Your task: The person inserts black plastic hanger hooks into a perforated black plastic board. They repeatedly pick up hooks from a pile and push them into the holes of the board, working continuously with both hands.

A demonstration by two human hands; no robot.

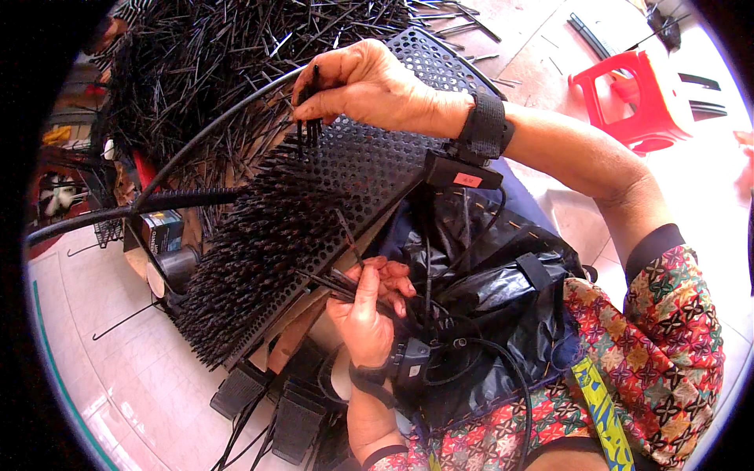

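A black perforated board [369,161] slants across the middle. Thin black sticks [243,255] stand densely in its left and lower part, while holes show bare toward the upper right. Over the edge of the standing sticks, my right hand [361,86] is closed, with a few thin black sticks [312,129] pinched between thumb and fingers, pointing down. Below the board's near edge, my left hand [369,306] is closed around a small bunch of thin black sticks [338,284] whose ends poke out toward the board. Both wrists wear black straps with small boxes.
A large heap of loose black sticks [212,86] lies behind the board. A curved black bar [204,125] arches over at left. Black plastic sheeting [487,282] with cables covers my lap. A red plastic stool [667,98] is at far right; a small box [163,230] sits left.
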